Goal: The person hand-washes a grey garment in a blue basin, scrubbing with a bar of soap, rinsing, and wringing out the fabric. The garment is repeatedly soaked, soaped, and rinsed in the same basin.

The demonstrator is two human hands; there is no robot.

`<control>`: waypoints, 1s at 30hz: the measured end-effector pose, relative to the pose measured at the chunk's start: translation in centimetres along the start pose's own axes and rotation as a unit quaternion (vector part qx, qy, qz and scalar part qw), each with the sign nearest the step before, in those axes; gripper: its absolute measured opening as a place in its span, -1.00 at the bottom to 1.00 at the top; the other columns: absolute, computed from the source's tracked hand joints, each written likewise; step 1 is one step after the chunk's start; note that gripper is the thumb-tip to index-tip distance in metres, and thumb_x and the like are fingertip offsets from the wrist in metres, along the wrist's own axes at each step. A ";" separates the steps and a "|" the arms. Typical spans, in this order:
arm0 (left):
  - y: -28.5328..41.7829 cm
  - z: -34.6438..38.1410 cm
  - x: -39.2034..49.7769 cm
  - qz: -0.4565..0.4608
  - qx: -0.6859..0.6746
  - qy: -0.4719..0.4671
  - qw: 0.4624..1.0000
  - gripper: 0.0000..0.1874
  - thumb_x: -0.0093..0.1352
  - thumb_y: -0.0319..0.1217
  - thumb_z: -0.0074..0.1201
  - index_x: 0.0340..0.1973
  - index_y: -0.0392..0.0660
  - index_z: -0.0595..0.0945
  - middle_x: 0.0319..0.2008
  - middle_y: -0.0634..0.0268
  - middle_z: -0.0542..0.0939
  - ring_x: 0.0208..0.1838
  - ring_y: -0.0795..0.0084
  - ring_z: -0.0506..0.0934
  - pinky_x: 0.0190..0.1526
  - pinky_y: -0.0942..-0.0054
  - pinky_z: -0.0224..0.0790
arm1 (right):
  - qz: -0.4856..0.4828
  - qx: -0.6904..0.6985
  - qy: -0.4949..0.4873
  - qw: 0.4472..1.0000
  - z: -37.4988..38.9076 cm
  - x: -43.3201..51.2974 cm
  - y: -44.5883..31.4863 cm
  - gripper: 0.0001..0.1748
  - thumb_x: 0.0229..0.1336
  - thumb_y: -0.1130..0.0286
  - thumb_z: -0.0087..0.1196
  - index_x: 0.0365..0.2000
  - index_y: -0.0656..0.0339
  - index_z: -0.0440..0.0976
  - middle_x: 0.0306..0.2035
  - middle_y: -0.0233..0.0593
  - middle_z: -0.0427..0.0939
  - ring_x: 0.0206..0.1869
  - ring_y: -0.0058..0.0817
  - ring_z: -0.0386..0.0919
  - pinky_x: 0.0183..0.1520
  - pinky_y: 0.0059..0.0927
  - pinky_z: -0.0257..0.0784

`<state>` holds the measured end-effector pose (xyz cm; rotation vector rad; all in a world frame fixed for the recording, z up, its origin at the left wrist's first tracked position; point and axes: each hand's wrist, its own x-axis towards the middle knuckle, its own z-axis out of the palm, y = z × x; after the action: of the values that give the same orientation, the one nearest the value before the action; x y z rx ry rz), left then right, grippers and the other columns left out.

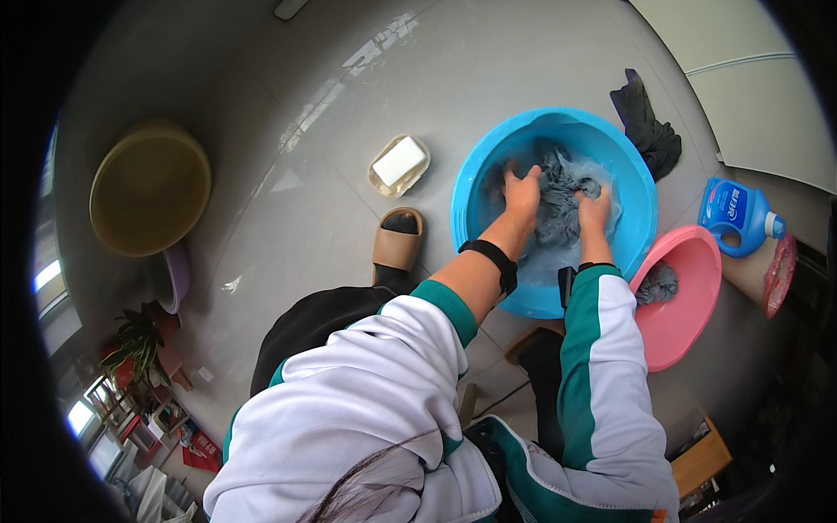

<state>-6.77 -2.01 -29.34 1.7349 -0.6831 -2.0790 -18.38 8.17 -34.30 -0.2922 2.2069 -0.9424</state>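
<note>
A round blue plastic basin (pixel 637 196) stands on the floor before me, holding cloudy, sudsy water. Wet grey cloth (pixel 559 202) lies bunched in the middle of it. My right hand (pixel 594 208) grips the right side of this cloth, fingers curled around a fold. On the cloth's left side is my left hand (pixel 522 195), its thumb raised and its fingers partly lost in the murky water. Whether those fingers hold cloth is hidden. Both wrists wear black bands, the right one with a small dark device.
Left of the basin, a white soap bar (pixel 399 161) rests in a soap dish (pixel 392 189). A pink basin (pixel 693 314) with grey cloth, a blue detergent jug (pixel 731 212) and dark cloth (pixel 647 134) lie rightward. A large tan tub (pixel 150 189) and potted plant (pixel 140 343) stand far left.
</note>
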 end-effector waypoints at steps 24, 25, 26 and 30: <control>-0.1 0.8 -1.3 -0.144 -0.386 -0.305 0.859 -0.65 0.34 -0.28 0.06 -0.08 -0.28 0.49 -0.18 0.19 0.53 -0.17 0.30 0.53 -0.22 0.30 0.45 | -0.309 -0.035 0.121 0.943 1.0 -13.1 -11.9 -0.75 0.09 0.30 0.21 -0.47 0.30 0.48 -0.58 -0.03 0.50 -0.51 -0.03 0.47 -0.40 -0.24 0.39; -0.3 0.7 -1.5 -0.137 -0.310 -0.253 0.906 -0.68 0.36 -0.29 0.02 -0.09 -0.25 0.49 -0.19 0.20 0.54 -0.19 0.32 0.54 -0.23 0.31 0.45 | -0.308 -0.046 0.138 0.940 1.2 -12.0 -11.1 -0.74 0.11 0.28 0.19 -0.48 0.30 0.48 -0.58 -0.01 0.50 -0.51 -0.01 0.48 -0.40 -0.22 0.39; -0.4 0.9 -1.8 -0.122 -0.227 -0.210 0.943 -0.72 0.38 -0.30 -0.02 -0.09 -0.22 0.49 -0.21 0.21 0.55 -0.21 0.34 0.54 -0.23 0.32 0.45 | -0.301 -0.033 0.156 0.940 1.2 -10.4 -10.2 -0.68 0.16 0.20 0.13 -0.47 0.31 0.49 -0.51 0.08 0.53 -0.46 0.05 0.50 -0.38 -0.16 0.40; 0.9 1.2 -2.1 -0.059 -0.128 -0.108 0.984 -0.73 0.39 -0.28 -0.03 -0.13 -0.21 0.50 -0.29 0.23 0.58 -0.29 0.35 0.57 -0.25 0.33 0.44 | -0.209 -0.218 0.184 0.935 0.6 -3.4 -6.4 -0.58 0.23 0.07 0.05 -0.37 0.31 0.53 -0.45 0.15 0.54 -0.38 0.12 0.49 -0.31 -0.08 0.37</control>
<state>-7.52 -1.46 -26.92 1.4548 -0.3570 -2.3424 -15.94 4.86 -28.27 -0.8853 2.7609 -0.7487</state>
